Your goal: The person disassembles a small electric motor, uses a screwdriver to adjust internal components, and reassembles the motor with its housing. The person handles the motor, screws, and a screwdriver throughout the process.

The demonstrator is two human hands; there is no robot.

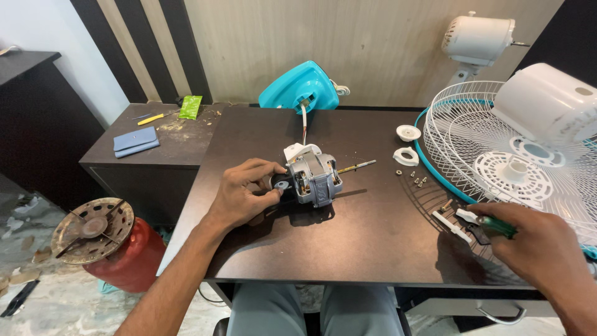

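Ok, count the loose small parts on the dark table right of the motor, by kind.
White round cap: 1
White curved bracket: 1
Small screws: about 5, too small to be sure
White flat pieces by the right hand: 2
Total: about 9

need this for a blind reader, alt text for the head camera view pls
The left hand holds a grey fan motor on a dark table. The right hand grips a green-handled tool beside a white fan grille and loose screws.
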